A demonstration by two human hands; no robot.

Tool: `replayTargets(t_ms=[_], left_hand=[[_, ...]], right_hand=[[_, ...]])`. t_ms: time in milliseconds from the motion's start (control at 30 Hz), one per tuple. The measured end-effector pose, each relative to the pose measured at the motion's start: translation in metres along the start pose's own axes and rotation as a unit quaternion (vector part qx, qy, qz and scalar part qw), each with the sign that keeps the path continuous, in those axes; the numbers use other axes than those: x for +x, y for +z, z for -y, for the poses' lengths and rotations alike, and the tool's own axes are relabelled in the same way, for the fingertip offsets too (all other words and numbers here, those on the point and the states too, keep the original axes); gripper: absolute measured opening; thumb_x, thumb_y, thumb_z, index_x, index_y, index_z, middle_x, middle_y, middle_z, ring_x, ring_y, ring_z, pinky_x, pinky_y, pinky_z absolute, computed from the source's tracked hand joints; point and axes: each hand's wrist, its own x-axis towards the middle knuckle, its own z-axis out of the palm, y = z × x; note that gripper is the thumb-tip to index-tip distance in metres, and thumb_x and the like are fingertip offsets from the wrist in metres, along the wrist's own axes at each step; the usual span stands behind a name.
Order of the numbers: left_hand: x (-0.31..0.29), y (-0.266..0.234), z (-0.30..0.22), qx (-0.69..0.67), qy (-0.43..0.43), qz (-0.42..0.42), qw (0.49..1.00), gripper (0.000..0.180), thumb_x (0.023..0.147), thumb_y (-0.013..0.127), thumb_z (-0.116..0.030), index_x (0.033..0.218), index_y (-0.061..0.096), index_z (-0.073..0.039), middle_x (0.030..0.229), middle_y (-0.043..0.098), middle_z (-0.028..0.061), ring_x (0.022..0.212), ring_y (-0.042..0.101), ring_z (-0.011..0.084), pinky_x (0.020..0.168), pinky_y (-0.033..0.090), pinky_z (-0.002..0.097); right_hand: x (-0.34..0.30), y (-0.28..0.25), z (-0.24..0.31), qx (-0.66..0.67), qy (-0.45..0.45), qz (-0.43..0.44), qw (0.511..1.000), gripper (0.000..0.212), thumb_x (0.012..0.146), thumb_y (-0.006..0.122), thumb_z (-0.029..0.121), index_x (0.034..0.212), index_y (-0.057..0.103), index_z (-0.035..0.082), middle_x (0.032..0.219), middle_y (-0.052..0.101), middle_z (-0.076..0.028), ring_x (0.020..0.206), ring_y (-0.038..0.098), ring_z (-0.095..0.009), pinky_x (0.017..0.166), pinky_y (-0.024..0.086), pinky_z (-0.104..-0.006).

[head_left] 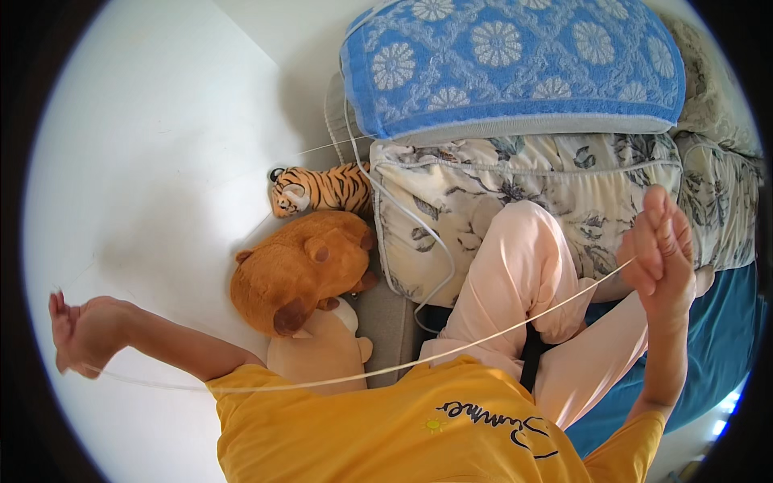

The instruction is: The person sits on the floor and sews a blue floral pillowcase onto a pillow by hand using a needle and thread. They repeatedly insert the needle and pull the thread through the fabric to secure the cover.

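Observation:
A thin white cord runs in a shallow sag across the front of my yellow shirt, from one hand to the other. At the far left, my left hand is raised beside the white wall with its fingers curled round one end of the cord. My right hand is up on the right side, thumb and fingers pinched on the cord. Between the hands the cord hangs free above my lap and pale pink trousers. The cord's ends inside both hands are hidden.
A brown plush animal, a tiger plush and a beige plush lie by the wall. Floral cushions and a blue patterned towel are ahead. A grey-white cable trails down the cushion. Teal bedding lies right.

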Motion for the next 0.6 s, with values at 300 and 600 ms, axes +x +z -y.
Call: replayTargets(t_ms=[300, 600], left_hand=[[-0.092, 0.064, 0.063, 0.052, -0.388, 0.753, 0.528, 0.038, 0.094, 0.054, -0.033, 0.111, 0.063, 0.000, 0.102, 0.066, 0.0081, 0.092, 0.062, 0.0155, 0.081, 0.050, 0.0293], [-0.398, 0.200, 0.130, 0.011, -0.659, 0.632, 0.408, 0.064, 0.080, 0.068, -0.060, 0.110, 0.062, -0.004, 0.102, 0.065, 0.0080, 0.094, 0.062, 0.0198, 0.085, 0.051, 0.0410]], right_hand=[[-0.017, -0.199, 0.066, 0.155, -0.077, -0.101, 0.980, 0.016, 0.102, 0.037, 0.007, 0.113, 0.047, -0.001, 0.069, 0.033, 0.001, 0.053, 0.028, -0.007, 0.048, 0.027, -0.0219], [-0.064, -0.275, 0.049, 0.217, 0.004, -0.313, 0.924, 0.016, 0.101, 0.037, 0.010, 0.104, 0.052, 0.003, 0.065, 0.026, 0.003, 0.053, 0.027, -0.008, 0.047, 0.027, -0.0233]])
